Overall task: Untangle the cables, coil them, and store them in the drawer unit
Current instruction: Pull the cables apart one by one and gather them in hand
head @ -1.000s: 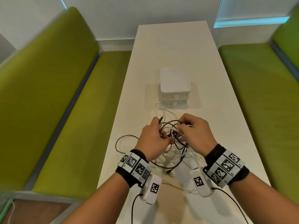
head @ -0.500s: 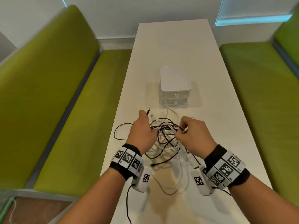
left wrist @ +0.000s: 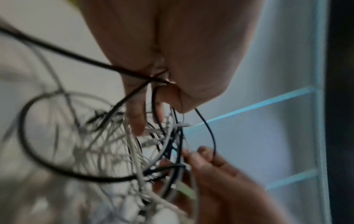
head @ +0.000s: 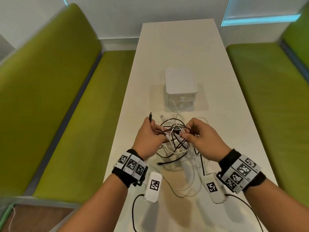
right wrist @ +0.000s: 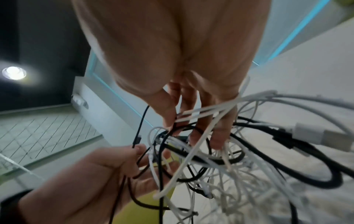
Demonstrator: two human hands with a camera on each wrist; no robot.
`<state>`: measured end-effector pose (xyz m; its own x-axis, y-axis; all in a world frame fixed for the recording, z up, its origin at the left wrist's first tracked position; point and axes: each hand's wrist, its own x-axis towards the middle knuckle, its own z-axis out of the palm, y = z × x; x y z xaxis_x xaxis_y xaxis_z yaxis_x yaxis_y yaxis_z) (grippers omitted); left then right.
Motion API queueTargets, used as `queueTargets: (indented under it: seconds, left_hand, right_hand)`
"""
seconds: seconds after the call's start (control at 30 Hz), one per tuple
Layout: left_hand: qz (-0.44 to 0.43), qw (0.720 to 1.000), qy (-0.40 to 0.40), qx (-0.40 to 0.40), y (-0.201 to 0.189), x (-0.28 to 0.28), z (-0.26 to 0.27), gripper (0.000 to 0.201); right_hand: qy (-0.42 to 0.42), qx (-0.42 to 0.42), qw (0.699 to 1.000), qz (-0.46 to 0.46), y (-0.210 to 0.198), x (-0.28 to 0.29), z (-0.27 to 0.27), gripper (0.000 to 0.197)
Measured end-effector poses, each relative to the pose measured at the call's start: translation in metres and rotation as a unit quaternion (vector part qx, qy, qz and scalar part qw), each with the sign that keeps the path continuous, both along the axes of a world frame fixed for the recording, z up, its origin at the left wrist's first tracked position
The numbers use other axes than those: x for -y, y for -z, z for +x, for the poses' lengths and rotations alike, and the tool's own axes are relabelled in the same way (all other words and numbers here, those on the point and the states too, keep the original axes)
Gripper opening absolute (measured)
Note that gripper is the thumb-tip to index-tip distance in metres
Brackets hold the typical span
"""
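A tangle of black and white cables (head: 175, 138) is lifted above the near part of the white table (head: 180, 47), with loops trailing down onto it. My left hand (head: 148, 133) grips a thin black cable (right wrist: 138, 136) whose plug end (head: 150, 116) sticks up past the knuckles. My right hand (head: 200, 136) pinches strands on the knot's right side, white cables draped over its fingers (right wrist: 218, 121). The white drawer unit (head: 181, 88) stands just beyond the cables, both drawers pushed in. Another black cable end (head: 160, 163) hangs under the tangle.
Green benches (head: 50, 97) run along both sides of the narrow table, the right one (head: 267, 81) close to its edge. Bare tabletop stretches beyond the drawer unit to the wall. A white USB plug (right wrist: 314, 134) dangles at the right of the tangle.
My hands first drew apart, the left one pulling the black plug end out leftward, and have now come a little closer again. The black loop on the table's left is drawn in.
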<state>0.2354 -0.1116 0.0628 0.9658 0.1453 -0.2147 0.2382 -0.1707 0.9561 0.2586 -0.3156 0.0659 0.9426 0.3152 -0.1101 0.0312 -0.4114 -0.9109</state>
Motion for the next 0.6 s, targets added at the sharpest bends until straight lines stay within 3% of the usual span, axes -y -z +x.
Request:
queueTargets:
  seconds: [0.07,0.13,0.2,0.3,0.37,0.47,0.5,0.6]
  left_hand:
    - [0.165,0.986,0.009,0.023,-0.005,0.001,0.003,0.038]
    - [0.214,0.976,0.004,0.036,-0.010,0.001,0.005,0.034]
    - [0.156,0.988,0.015,0.002,-0.009,0.000,0.005,0.033]
    - [0.028,0.996,0.070,-0.048,-0.007,-0.006,0.001,0.036]
    - [0.072,0.992,0.087,-0.050,-0.006,-0.010,0.000,0.036]
    - [0.235,0.966,0.102,-0.035,-0.004,-0.019,0.001,0.032]
    - [0.228,0.967,0.113,-0.033,-0.004,-0.022,0.000,0.034]
    - [0.092,0.986,0.142,0.009,-0.013,-0.024,-0.006,0.045]
  right_hand:
    - [0.015,-0.009,1.000,-0.008,0.004,-0.004,-0.004,0.028]
    - [0.040,-0.004,0.999,-0.021,0.006,-0.008,-0.007,0.027]
    - [0.058,-0.014,0.998,-0.016,0.006,-0.007,-0.006,0.024]
    - [0.071,-0.076,0.991,0.084,0.004,-0.001,-0.001,0.009]
    - [0.082,-0.056,0.991,0.088,0.003,0.004,0.001,0.008]
    - [0.121,0.082,0.989,0.025,0.002,0.003,0.000,0.017]
    - [0.131,0.159,0.978,-0.021,0.001,0.003,0.000,0.019]
    - [0.109,0.356,0.915,-0.153,-0.003,0.004,0.004,0.022]
